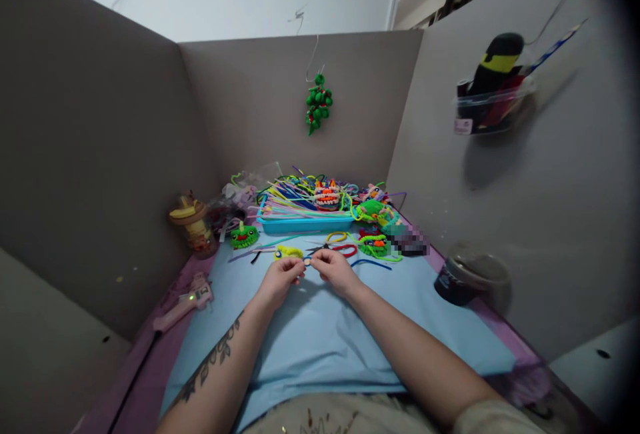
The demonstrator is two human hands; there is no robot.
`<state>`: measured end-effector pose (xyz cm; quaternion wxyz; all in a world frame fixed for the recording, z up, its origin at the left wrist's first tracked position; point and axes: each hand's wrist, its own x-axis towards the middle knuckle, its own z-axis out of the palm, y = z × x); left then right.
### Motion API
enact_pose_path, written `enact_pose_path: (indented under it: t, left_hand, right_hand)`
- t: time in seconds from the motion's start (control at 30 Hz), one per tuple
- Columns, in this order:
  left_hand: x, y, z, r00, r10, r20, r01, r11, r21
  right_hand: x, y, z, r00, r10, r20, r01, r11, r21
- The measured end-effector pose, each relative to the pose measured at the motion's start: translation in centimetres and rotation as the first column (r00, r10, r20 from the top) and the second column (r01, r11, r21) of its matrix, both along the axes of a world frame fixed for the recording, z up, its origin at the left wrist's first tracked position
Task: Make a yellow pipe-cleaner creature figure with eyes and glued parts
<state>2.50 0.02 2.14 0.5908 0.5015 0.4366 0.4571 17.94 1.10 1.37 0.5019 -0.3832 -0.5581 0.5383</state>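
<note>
My left hand (284,279) and my right hand (336,273) meet above the blue cloth, fingertips pinched close together. Between them is a small ring-like piece of blue pipe cleaner (307,261) with something pale in its middle, too small to make out. Just behind my left hand lies a yellow pipe-cleaner piece (289,252). A pair of scissors with red handles (345,250) rests behind my right hand. To the right of that hand, a dark blue pipe cleaner (371,264) lies on the cloth.
A blue tray (307,226) full of pipe cleaners stands at the back. Green frog-like figures, one a frog head (245,236), sit around it. A pink glue gun (193,297) and a lidded cup (194,224) are left, a dark jar (457,281) right. Grey panels enclose three sides.
</note>
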Motion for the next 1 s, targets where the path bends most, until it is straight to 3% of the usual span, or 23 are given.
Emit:
enact_pose_path:
  t: [0.4, 0.63, 0.7, 0.77, 0.87, 0.93, 1.0]
  left_hand:
    - [0.0, 0.3, -0.6, 0.992, 0.009, -0.123, -0.002, 0.998, 0.057]
    - [-0.4, 0.6, -0.6, 0.934, 0.068, -0.350, 0.023, 0.968, 0.250]
    - [-1.1, 0.9, -0.2, 0.919, 0.120, -0.375, -0.016, 0.963, 0.269]
    - [-2.2, 1.5, 0.1, 0.915, 0.232, -0.331, -0.139, 0.949, 0.283]
    - [-3.9, 2.8, -0.2, 0.856, 0.459, -0.238, -0.365, 0.862, 0.351]
    - [-4.6, 3.6, -0.9, 0.810, 0.527, -0.258, -0.395, 0.815, 0.424]
    - [-4.9, 4.3, -1.9, 0.780, 0.530, -0.333, -0.358, 0.814, 0.457]
  right_hand:
    - [0.0, -0.1, -0.5, 0.999, 0.001, 0.033, -0.001, 1.000, -0.001]
    - [0.0, 0.4, -1.0, 0.983, -0.094, 0.156, 0.073, 0.988, 0.133]
    - [0.1, 0.7, -0.9, 0.979, -0.107, 0.176, 0.078, 0.983, 0.165]
    - [0.0, 1.4, -0.9, 0.981, -0.115, 0.158, 0.094, 0.987, 0.133]
    - [-0.5, 2.8, -1.2, 0.978, -0.107, 0.176, 0.102, 0.994, 0.042]
    - [-1.2, 3.8, -1.5, 0.969, -0.073, 0.238, 0.080, 0.997, -0.020]
    - [-1.9, 4.5, -2.0, 0.962, -0.054, 0.266, 0.073, 0.995, -0.062]
